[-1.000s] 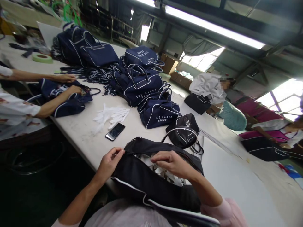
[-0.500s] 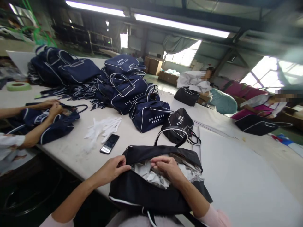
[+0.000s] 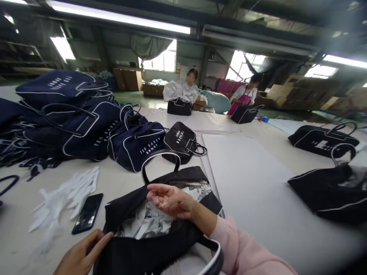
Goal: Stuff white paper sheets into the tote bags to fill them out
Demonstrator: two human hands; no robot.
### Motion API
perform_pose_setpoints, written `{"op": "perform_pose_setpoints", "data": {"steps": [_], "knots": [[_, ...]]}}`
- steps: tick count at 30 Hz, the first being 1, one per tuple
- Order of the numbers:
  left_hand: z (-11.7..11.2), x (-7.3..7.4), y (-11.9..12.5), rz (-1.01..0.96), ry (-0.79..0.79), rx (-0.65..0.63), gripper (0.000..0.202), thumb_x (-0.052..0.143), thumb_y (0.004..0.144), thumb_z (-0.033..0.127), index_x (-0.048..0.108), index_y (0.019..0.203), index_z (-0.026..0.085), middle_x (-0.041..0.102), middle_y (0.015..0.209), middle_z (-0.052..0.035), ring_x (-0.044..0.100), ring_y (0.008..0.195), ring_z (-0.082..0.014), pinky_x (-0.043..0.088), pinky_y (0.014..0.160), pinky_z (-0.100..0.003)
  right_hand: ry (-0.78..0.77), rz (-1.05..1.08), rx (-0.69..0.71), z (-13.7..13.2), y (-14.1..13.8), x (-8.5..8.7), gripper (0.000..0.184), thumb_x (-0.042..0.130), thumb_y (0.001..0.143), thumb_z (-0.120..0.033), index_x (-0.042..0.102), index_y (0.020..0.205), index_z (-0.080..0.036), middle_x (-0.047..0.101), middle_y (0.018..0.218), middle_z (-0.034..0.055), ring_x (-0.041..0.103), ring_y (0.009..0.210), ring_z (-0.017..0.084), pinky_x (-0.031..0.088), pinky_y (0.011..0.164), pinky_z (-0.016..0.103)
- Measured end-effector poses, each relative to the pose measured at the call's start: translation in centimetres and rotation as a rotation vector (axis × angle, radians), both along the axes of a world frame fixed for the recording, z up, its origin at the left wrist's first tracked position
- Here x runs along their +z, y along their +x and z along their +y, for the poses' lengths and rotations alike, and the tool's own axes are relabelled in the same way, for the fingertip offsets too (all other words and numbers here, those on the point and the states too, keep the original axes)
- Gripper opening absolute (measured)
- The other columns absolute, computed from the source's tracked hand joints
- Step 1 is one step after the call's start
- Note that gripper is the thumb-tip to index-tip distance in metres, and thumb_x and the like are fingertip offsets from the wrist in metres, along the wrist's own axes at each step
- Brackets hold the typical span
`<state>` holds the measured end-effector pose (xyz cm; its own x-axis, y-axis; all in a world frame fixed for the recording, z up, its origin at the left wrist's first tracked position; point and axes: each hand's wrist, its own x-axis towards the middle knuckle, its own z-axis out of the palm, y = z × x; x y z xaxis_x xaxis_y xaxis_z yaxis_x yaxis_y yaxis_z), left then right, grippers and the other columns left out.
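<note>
A black bag with white piping lies in front of me, its zipped top gaping. Crumpled whitish paper fills the opening. At the bag's left end, my left hand grips the edge of the opening between thumb and fingers. My right hand hovers over the paper with its palm turned partly up, fingers loosely bent and apart, holding nothing. One carry handle stands up behind the opening; the other loops toward me under my right forearm.
Navy bags are piled at left, beside a smaller black bag. White gloves and a phone lie left of my bag. More black bags sit at right. Two people work across the table.
My view has swung right, bringing black bags at right into sight. My right hand has lifted from the paper and turned its fingers apart. My left hand stays at the bag's left end.
</note>
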<state>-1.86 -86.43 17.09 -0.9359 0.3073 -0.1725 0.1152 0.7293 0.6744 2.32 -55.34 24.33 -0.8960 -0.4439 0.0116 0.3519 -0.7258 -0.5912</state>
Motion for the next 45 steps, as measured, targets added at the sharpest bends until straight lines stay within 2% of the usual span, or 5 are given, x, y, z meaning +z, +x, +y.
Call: {"op": "perform_pose_setpoints", "data": {"steps": [8,19,25,29,45], "knots": [[0.8,1.6,0.3,-0.074,-0.095,0.013,0.066,0.039,0.071,0.085,0.046,0.061,0.021,0.043,0.060,0.0006,0.048,0.063,-0.0193,0.040,0.061,-0.027,-0.085,0.067,0.031,0.5,0.7,0.6,0.065,0.068,0.062,-0.002,0.062,0.126,-0.012,0.064,0.111,0.0079,0.054,0.082,0.009,0.041,0.080,0.020],[8.3,6.2,2.9,0.262,-0.316,-0.026,0.045,0.037,0.084,0.062,0.047,0.064,0.023,0.049,0.056,0.0009,0.051,0.054,-0.0193,0.035,0.057,-0.031,-0.056,0.109,-0.004,0.6,1.3,0.1,0.066,0.075,0.061,0.000,0.064,0.124,-0.015,0.060,0.121,0.0095,0.057,0.096,0.012,0.046,0.080,0.020],[10.3,9.3,4.0,0.889,0.156,-0.292,0.021,0.058,0.093,0.038,0.063,0.106,0.022,0.066,0.100,-0.0023,0.064,0.091,-0.0158,0.049,0.085,-0.026,0.034,-0.023,-0.131,-0.8,1.6,-0.7,0.060,0.085,0.056,-0.006,0.070,0.113,-0.016,0.063,0.118,0.0071,0.061,0.094,0.011,0.050,0.078,0.019],[11.3,11.0,4.6,0.990,0.259,-0.445,0.013,0.063,0.090,0.014,0.067,0.102,0.017,0.066,0.094,-0.0021,0.063,0.089,-0.0128,0.049,0.086,-0.024,0.087,-0.073,-0.140,-1.1,1.8,-0.3,0.059,0.089,0.052,-0.010,0.071,0.108,-0.015,0.065,0.115,0.0078,0.063,0.095,0.013,0.051,0.082,0.022],[11.6,10.4,4.2,1.097,0.261,-0.473,0.019,0.047,0.090,0.005,0.062,0.084,0.014,0.059,0.069,-0.0036,0.053,0.065,-0.0152,0.039,0.062,-0.031,0.129,-0.168,-0.050,-1.9,1.9,-0.8,0.064,0.089,0.054,-0.012,0.069,0.115,-0.010,0.068,0.114,0.0160,0.061,0.114,0.021,0.046,0.096,0.027]]}}
